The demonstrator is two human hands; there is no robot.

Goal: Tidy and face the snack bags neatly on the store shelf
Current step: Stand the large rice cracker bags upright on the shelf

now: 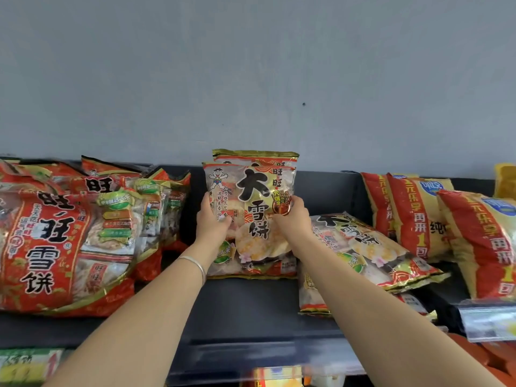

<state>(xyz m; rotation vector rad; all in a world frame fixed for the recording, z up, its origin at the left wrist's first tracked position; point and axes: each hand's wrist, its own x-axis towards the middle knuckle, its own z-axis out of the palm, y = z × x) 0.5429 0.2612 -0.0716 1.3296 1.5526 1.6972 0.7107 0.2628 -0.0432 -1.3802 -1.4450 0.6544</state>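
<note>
An upright rice cracker bag with big black characters stands at the middle of the dark shelf, with a second like bag behind it. My left hand grips its left edge, thumb on the front. My right hand grips its right edge. Another bag of the same kind lies tilted on its back just right of my right arm, on top of a further bag.
A large red snack bag leans at the left, with several smaller red bags behind it. Red and yellow bags stand at the right. Clear price strips run along the shelf front. A grey wall rises behind.
</note>
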